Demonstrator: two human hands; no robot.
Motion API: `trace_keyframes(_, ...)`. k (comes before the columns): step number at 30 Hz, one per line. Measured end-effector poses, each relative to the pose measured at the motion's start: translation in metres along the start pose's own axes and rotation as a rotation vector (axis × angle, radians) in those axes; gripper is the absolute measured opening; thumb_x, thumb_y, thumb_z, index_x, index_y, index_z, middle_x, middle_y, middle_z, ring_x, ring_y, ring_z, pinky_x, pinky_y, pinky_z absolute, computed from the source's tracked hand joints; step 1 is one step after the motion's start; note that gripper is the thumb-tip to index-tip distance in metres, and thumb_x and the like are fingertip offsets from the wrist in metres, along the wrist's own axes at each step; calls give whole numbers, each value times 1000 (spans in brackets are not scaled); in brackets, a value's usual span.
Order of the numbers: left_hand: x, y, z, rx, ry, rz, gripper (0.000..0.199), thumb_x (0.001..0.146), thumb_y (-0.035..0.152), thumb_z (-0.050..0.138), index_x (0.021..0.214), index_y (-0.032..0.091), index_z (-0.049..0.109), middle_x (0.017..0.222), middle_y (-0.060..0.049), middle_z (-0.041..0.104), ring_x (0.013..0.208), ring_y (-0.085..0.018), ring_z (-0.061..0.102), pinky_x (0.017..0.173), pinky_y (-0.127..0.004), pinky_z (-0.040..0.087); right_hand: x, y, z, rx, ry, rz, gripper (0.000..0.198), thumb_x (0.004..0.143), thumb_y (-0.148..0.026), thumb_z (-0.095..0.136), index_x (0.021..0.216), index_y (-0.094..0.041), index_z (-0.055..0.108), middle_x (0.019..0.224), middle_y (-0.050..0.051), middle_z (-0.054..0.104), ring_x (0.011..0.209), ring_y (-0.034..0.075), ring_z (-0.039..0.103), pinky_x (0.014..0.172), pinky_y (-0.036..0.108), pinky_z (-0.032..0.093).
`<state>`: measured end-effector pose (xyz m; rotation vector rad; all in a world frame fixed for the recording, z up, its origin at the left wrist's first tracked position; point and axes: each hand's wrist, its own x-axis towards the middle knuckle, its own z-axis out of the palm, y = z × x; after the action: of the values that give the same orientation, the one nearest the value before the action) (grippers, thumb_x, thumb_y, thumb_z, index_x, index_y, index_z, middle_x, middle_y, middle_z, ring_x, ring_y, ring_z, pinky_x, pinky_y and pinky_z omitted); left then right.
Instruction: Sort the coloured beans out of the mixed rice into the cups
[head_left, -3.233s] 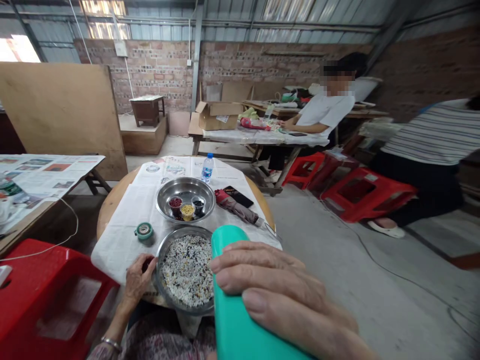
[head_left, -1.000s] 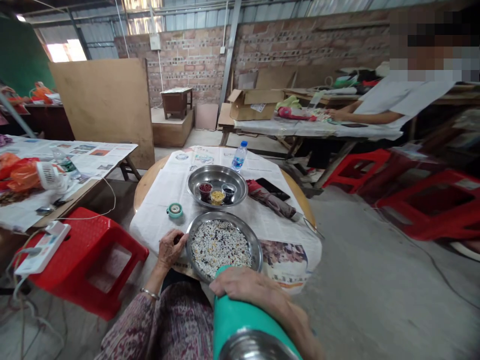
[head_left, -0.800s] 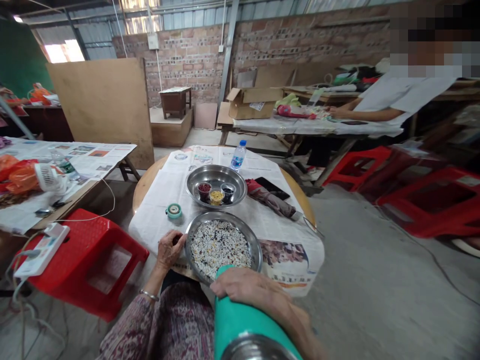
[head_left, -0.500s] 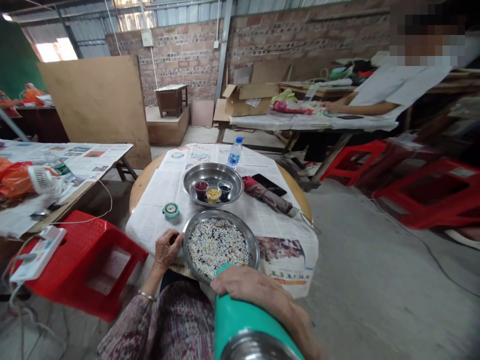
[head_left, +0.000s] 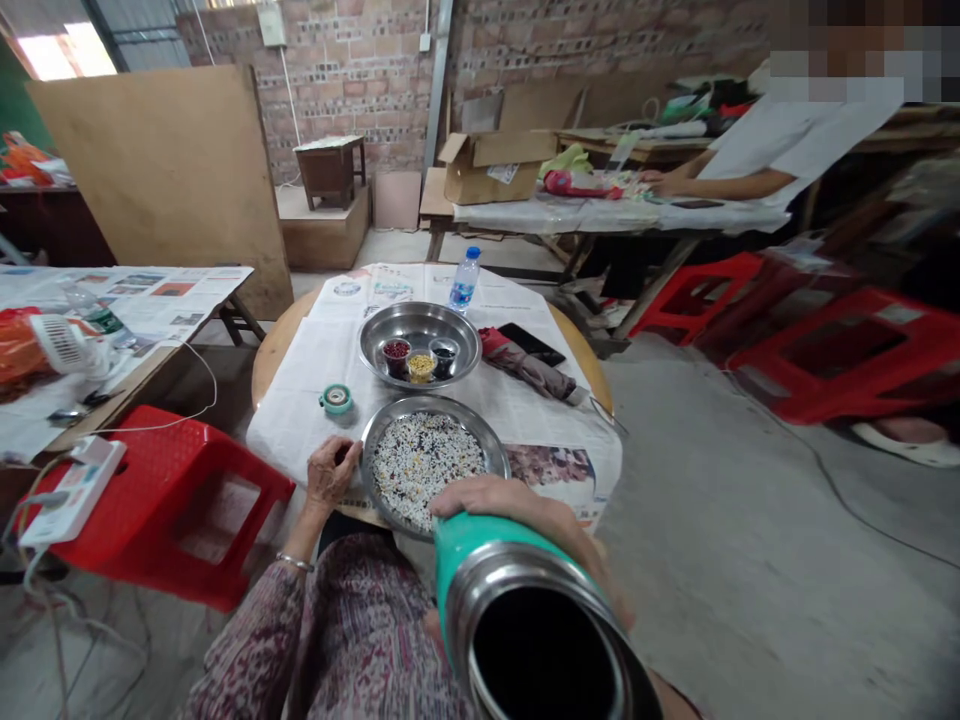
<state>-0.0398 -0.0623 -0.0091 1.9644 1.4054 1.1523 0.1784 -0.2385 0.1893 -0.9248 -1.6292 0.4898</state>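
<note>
My right hand [head_left: 517, 500] is wrapped around a green thermos flask [head_left: 469, 545], close to the camera. The flask is tilted with its wide steel mouth toward me; the inside is dark. My left hand [head_left: 330, 472] is loosely curled, with a gap between thumb and fingers, beside the rim of a shallow metal bowl [head_left: 491, 440], its fingertips at the rim. Mixed white, black and yellow grains [head_left: 427, 465] cover the bowl's bottom. Behind it, a second metal bowl [head_left: 465, 335] holds small clear cups of red beans [head_left: 396, 352], yellow beans [head_left: 421, 366] and dark beans [head_left: 444, 356].
On the newspaper-covered round table [head_left: 300, 360] are a green cap-like ring [head_left: 336, 399], a water bottle [head_left: 465, 280], a folded umbrella [head_left: 532, 370] and a black phone [head_left: 531, 343]. A red stool [head_left: 150, 500] bears a power strip [head_left: 75, 490]. A co-worker [head_left: 750, 160] sits at another table.
My right hand has tipped the flask further, so that its open mouth now faces me. The whole view has shifted slightly downward. My left hand stays beside the bowl.
</note>
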Motion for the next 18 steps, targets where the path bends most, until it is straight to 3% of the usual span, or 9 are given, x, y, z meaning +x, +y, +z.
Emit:
trace_keyframes(7, 0, 0, -1, -3, 4, 16, 32, 91, 46, 57, 78, 19, 69, 76, -3, 69, 68, -15, 62, 68, -26, 48, 5, -5, -1, -92, 11, -57, 26, 86, -41, 69, 109, -28, 69, 91, 7, 77, 86, 26, 76, 84, 41, 66)
trace_keyframes(13, 0, 2, -3, -12, 12, 33, 34, 91, 48, 56, 76, 20, 69, 71, -2, 67, 65, -15, 60, 67, -25, 47, 13, -18, -9, -99, 47, -381, 32, 94, -26, 56, 125, -30, 63, 96, 3, 78, 84, 21, 77, 80, 37, 67)
trace_keyframes(18, 1, 0, -3, -25, 23, 43, 34, 91, 48, 57, 77, 19, 69, 72, -2, 68, 66, -15, 62, 67, -25, 48, 22, -32, -16, -215, 21, -368, 26, 93, -21, 56, 114, -30, 68, 94, 2, 78, 83, 20, 76, 81, 35, 67)
